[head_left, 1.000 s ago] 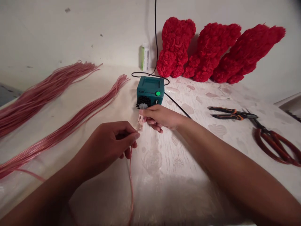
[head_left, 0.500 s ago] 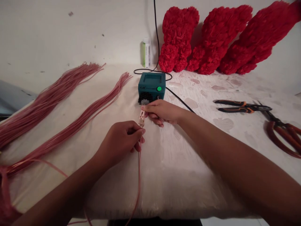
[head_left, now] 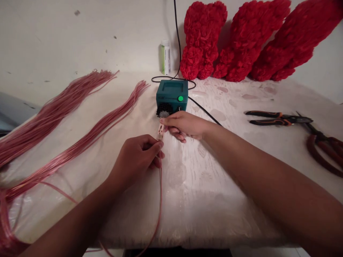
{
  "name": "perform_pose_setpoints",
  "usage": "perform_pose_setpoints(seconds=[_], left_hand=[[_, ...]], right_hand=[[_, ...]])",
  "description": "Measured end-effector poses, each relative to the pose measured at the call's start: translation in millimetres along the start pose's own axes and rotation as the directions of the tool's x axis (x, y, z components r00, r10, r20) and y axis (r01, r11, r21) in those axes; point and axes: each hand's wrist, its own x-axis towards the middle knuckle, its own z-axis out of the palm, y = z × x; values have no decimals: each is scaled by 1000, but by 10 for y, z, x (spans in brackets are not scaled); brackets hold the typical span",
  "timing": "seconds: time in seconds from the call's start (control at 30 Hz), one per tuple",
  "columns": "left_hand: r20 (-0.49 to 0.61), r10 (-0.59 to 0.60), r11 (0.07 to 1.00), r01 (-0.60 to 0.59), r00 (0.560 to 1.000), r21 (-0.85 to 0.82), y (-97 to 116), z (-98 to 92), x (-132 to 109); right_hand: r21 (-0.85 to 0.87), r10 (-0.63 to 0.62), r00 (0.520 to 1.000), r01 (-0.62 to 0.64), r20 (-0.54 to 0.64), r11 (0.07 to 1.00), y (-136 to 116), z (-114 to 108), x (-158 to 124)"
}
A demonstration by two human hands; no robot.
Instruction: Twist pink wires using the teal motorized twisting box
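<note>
Between both hands is a small pale connector (head_left: 161, 129) with slots and a clear lower end. My right hand (head_left: 182, 125) pinches its upper end, just in front of the teal box (head_left: 171, 91) with a green button and a black bristly wheel. My left hand (head_left: 142, 151) is closed on a thin pink wire (head_left: 160, 182) right at the connector's lower end; the wire hangs down over the table's front edge. Whether the wire tip sits inside the connector I cannot tell.
Two bundles of pink wires (head_left: 66, 96) lie on the left. Orange-handled pliers (head_left: 278, 118) and another tool with dark red handles (head_left: 325, 150) lie at right. Red flower-covered shapes (head_left: 203, 39) lean on the wall beside a white-green bottle (head_left: 165, 58). A black cable (head_left: 203, 109) trails behind.
Both hands keep their grip on the connector and the wire, almost in place. The whole view has shifted slightly.
</note>
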Motion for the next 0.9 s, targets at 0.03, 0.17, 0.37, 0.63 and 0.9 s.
perform_pose_setpoints(seconds=[0.03, 0.17, 0.37, 0.63, 0.9], left_hand=[[-2, 1, 1000, -1, 1000, 2, -4, -6, 4], [13, -1, 1000, 1, 1000, 15, -30, -30, 23], [5, 9, 999, -9, 1000, 38, -45, -23, 31], [-12, 15, 999, -15, 1000, 31, -7, -27, 21], [7, 39, 998, -39, 999, -43, -1, -39, 19]], right_hand=[[-1, -1, 1000, 1, 6, 1000, 5, -6, 1], [-1, 2, 1000, -2, 19, 1000, 22, -20, 5], [8, -11, 1000, 11, -1, 1000, 35, -13, 14], [-46, 2, 999, -4, -33, 999, 15, 17, 7], [-85, 40, 998, -44, -57, 995, -18, 43, -1]])
